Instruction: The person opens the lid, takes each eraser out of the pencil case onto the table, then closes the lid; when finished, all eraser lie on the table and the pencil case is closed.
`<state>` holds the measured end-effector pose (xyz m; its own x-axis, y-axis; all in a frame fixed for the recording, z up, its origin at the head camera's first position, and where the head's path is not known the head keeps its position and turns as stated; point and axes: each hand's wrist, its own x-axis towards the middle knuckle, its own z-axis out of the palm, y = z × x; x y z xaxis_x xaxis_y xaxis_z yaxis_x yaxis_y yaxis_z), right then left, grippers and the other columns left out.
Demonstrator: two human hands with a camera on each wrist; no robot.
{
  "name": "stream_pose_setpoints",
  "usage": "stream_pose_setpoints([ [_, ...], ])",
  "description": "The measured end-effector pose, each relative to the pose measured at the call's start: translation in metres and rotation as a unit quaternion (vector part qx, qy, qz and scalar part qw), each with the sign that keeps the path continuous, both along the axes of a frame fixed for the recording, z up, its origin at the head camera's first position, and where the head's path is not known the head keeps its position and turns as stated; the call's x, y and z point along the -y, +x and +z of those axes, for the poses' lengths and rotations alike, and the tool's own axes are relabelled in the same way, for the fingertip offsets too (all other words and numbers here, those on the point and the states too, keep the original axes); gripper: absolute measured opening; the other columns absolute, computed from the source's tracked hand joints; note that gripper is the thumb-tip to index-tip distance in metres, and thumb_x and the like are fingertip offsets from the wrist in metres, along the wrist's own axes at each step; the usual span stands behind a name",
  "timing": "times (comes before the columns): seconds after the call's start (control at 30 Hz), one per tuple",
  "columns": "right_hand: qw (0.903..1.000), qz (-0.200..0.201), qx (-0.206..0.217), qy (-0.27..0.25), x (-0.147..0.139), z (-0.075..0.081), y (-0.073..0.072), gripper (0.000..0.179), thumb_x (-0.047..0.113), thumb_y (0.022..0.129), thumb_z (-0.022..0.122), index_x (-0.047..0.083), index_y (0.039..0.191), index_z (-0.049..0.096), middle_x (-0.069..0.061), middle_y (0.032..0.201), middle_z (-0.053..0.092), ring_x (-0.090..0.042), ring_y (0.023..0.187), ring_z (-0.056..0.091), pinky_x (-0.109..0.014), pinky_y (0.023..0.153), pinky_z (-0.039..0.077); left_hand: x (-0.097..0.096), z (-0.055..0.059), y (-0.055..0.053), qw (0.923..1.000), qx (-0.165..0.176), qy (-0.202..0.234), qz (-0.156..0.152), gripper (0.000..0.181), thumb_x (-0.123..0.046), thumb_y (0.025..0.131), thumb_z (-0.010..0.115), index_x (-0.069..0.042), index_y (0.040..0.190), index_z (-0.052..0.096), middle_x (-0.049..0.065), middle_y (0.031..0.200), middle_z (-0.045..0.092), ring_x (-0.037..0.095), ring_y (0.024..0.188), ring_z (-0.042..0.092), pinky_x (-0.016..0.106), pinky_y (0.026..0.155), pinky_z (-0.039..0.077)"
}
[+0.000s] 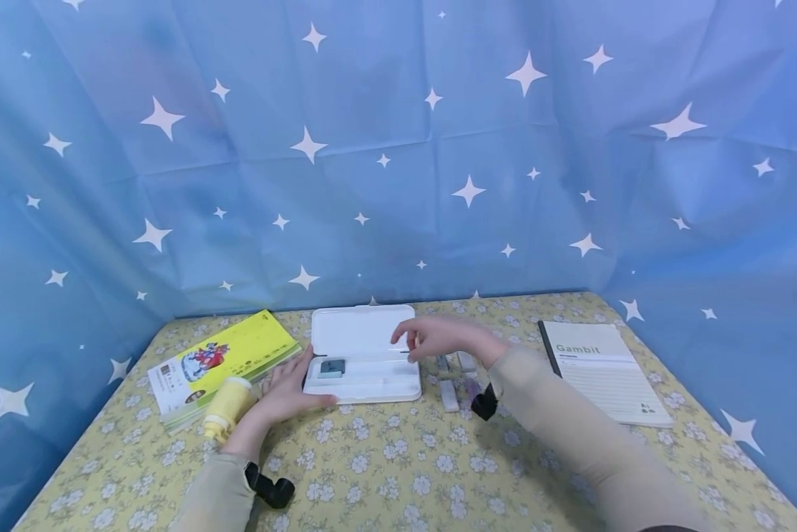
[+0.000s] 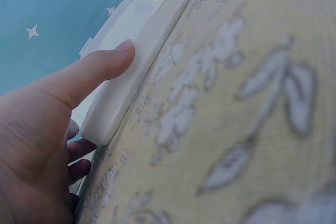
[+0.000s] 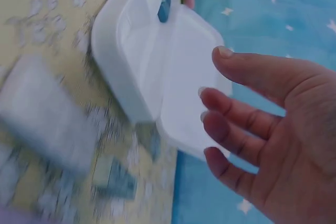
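A white pencil case (image 1: 385, 389) lies on the table with its lid (image 1: 355, 329) raised at the back. My left hand (image 1: 288, 391) holds its left end, thumb along the front wall and fingers round the side, as the left wrist view shows. Inside, at the left, sit a dark teal eraser-like block (image 1: 333, 366) and a pale blue one (image 1: 330, 374). My right hand (image 1: 441, 336) hovers over the case's right end; its fingers are loosely bent, and the right wrist view (image 3: 262, 114) shows nothing between them. Beneath that wrist lie several small blocks, among them a white one (image 1: 449, 396).
A yellow booklet (image 1: 239, 351) lies on the left, with a rolled yellow cloth-like item (image 1: 228, 405) by my left wrist. On the right is a notebook (image 1: 601, 377) marked Gambit. A floral cloth (image 1: 372, 473) covers the table; a blue starry curtain (image 1: 398, 185) hangs behind.
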<state>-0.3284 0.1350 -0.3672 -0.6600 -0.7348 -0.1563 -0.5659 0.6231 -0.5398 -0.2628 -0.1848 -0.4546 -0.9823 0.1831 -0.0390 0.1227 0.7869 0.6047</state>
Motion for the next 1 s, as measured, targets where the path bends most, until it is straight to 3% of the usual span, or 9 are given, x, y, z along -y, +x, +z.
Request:
stream_pose_setpoints([
  [0.2,0.9996,0.027,0.001,0.001,0.04,-0.002,-0.011,0.043,0.009,0.091,0.067,0.015,0.133,0.059,-0.004,0.103,0.066,-0.013,0.083,0.061,-0.032,0.072,0.052,0.0,-0.003,-0.003,1.0,0.004,0.001,0.0,0.12,-0.059,0.07,0.078,-0.018,0.158,0.007,0.022,0.158,0.015,0.045,0.139,0.01,0.071,0.105,0.005],
  [0.4,0.9989,0.044,-0.018,0.003,0.073,-0.005,-0.018,0.044,0.009,0.09,0.07,0.017,0.133,0.06,0.005,0.091,0.063,-0.01,0.078,0.06,-0.027,0.068,0.05,0.001,-0.004,-0.004,1.0,0.004,-0.003,0.002,0.12,-0.061,0.07,0.078,-0.02,0.158,0.008,0.021,0.158,0.015,0.045,0.14,0.01,0.071,0.104,0.004],
  [0.7,0.997,0.062,0.045,-0.003,0.105,-0.023,-0.028,0.047,0.006,0.092,0.066,0.023,0.135,0.058,0.0,0.085,0.065,-0.028,0.072,0.066,-0.036,0.065,0.056,0.001,-0.002,-0.003,1.0,0.003,-0.005,-0.001,0.118,-0.061,0.071,0.077,-0.02,0.158,0.008,0.022,0.158,0.015,0.046,0.141,0.009,0.073,0.104,0.001],
  [0.87,0.9968,0.047,0.063,0.011,0.117,-0.026,-0.026,0.052,0.001,0.09,0.065,0.025,0.135,0.058,-0.004,0.078,0.066,-0.027,0.061,0.061,-0.041,0.062,0.054,0.0,-0.001,-0.002,1.0,0.004,-0.002,-0.003,0.117,-0.061,0.071,0.077,-0.02,0.158,0.009,0.021,0.158,0.015,0.046,0.14,0.009,0.073,0.103,0.001],
  [1.0,0.9959,0.043,0.073,0.03,0.124,-0.028,-0.024,0.053,-0.001,0.089,0.066,0.024,0.135,0.059,-0.009,0.068,0.063,-0.024,0.053,0.053,-0.038,0.056,0.049,0.001,0.0,-0.001,1.0,0.004,0.003,-0.003,0.117,-0.061,0.071,0.077,-0.02,0.158,0.009,0.02,0.158,0.016,0.044,0.14,0.01,0.072,0.104,0.001],
])
